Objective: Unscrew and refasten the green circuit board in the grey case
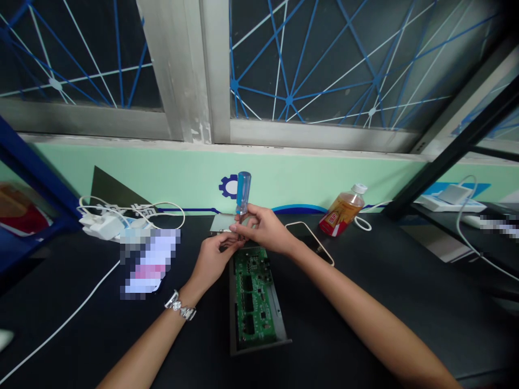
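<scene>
Just beyond the far end of the green circuit board (255, 300), my right hand (265, 229) is closed around the lower part of a screwdriver (244, 189). Its blue handle points up, nearly upright, and the tip is hidden by my fingers. My left hand (214, 259), with a silver watch or bracelet (180, 306) on the wrist, is pinched beside the right fingers. What it grips cannot be made out. The board lies in an open metal housing (279, 313) on the black desk. A pale flat piece (221, 222) shows behind my hands.
A phone (310, 243) lies right of my hands, with an orange drink bottle (343, 210) behind it. To the left are a lit, blurred-out phone (152, 262) and a white power strip with cables (109, 224). A black shelf post (450, 124) rises at right.
</scene>
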Action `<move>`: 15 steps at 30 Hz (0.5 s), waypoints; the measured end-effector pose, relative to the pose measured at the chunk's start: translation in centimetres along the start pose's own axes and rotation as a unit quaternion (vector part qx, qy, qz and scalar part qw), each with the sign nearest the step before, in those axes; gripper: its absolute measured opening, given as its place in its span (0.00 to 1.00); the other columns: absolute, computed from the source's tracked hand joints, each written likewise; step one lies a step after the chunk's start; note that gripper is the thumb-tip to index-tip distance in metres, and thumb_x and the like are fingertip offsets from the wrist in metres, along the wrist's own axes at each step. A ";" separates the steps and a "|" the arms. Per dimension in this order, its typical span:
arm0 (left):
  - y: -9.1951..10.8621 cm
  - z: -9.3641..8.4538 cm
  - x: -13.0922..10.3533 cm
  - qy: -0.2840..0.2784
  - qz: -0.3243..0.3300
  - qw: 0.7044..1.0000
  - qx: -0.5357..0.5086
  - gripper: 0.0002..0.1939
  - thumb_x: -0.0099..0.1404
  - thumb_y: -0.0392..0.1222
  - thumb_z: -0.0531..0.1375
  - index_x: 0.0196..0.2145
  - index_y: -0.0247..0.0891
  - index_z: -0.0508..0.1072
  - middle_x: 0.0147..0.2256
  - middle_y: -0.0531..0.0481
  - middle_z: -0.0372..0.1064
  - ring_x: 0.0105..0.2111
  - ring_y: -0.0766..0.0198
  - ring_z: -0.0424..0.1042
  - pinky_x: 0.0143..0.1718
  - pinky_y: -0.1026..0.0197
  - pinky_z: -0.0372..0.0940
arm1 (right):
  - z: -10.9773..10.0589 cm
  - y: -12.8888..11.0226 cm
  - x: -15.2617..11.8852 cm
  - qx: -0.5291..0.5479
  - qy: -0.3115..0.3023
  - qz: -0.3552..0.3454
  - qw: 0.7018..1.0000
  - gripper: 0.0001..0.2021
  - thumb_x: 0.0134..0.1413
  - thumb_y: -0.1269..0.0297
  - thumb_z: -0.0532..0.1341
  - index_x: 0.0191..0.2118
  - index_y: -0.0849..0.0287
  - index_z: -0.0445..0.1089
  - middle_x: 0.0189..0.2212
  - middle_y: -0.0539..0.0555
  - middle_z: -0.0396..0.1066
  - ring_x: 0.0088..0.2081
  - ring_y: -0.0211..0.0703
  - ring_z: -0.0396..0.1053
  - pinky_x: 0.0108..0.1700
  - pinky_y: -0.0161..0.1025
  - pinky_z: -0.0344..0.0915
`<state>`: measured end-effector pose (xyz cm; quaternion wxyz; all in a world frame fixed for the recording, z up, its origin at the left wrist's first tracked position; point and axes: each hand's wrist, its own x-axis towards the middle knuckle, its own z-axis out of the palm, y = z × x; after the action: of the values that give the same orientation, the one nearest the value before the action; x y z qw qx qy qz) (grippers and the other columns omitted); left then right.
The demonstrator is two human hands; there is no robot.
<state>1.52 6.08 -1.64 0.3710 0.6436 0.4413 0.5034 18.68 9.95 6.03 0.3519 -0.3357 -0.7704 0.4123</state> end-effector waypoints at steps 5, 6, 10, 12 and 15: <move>0.4 -0.5 0.1 -0.047 0.002 0.999 -0.002 0.11 0.66 0.44 0.60 0.40 0.36 0.79 0.41 0.45 0.79 0.41 0.56 0.77 0.47 0.57 0.70 | -1.3 -0.6 -0.2 0.078 -0.118 0.023 0.990 0.16 0.60 0.61 0.60 0.52 0.60 0.69 0.38 0.55 0.74 0.27 0.34 0.70 0.24 0.31 0.63; 0.5 -0.6 0.2 -0.055 0.006 0.998 0.004 0.11 0.67 0.44 0.59 0.41 0.36 0.79 0.42 0.45 0.79 0.42 0.56 0.77 0.48 0.56 0.70 | -1.4 -0.7 -0.3 0.080 -0.126 0.026 0.989 0.16 0.61 0.61 0.59 0.52 0.61 0.70 0.34 0.54 0.75 0.27 0.35 0.71 0.25 0.31 0.63; 0.8 -0.5 0.0 -0.073 0.028 0.997 0.019 0.12 0.69 0.43 0.57 0.43 0.37 0.78 0.44 0.45 0.78 0.43 0.57 0.76 0.50 0.56 0.68 | -1.4 -0.7 -0.2 0.063 -0.100 0.018 0.993 0.13 0.61 0.59 0.60 0.43 0.64 0.73 0.24 0.51 0.73 0.26 0.37 0.72 0.28 0.33 0.66; 0.9 -0.3 -0.1 -0.064 0.039 0.997 0.025 0.12 0.68 0.44 0.58 0.46 0.38 0.76 0.45 0.45 0.77 0.44 0.58 0.76 0.50 0.56 0.68 | -1.2 -0.5 -0.1 0.058 -0.074 0.006 0.996 0.13 0.58 0.57 0.63 0.39 0.63 0.73 0.24 0.50 0.73 0.25 0.36 0.71 0.29 0.34 0.67; 0.8 0.3 -0.2 -0.001 0.048 0.997 0.068 0.12 0.65 0.45 0.62 0.44 0.38 0.74 0.41 0.47 0.77 0.42 0.59 0.75 0.48 0.58 0.68 | -0.8 -0.2 0.0 0.053 -0.047 -0.005 0.998 0.13 0.55 0.55 0.65 0.35 0.61 0.72 0.25 0.50 0.73 0.23 0.35 0.70 0.28 0.34 0.67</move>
<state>1.94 5.61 -1.04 0.3022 0.6883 0.4428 0.4888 19.30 10.16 6.51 0.3347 -0.2932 -0.7649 0.4658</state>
